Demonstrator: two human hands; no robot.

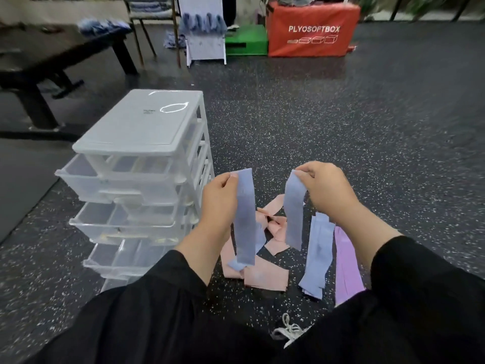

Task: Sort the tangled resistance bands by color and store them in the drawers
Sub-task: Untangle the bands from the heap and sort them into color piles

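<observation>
My left hand (220,198) pinches the top of one blue band (245,219). My right hand (324,190) pinches another blue band (294,214). Under my hands, pink bands (265,278), more blue and a purple band (346,269) lie on the floor. The drawers (126,185) left of my hands are open and look mostly empty, so I think lots is left.

left hand (219,197), right hand (324,189) pinching blue bands (245,219)
</observation>
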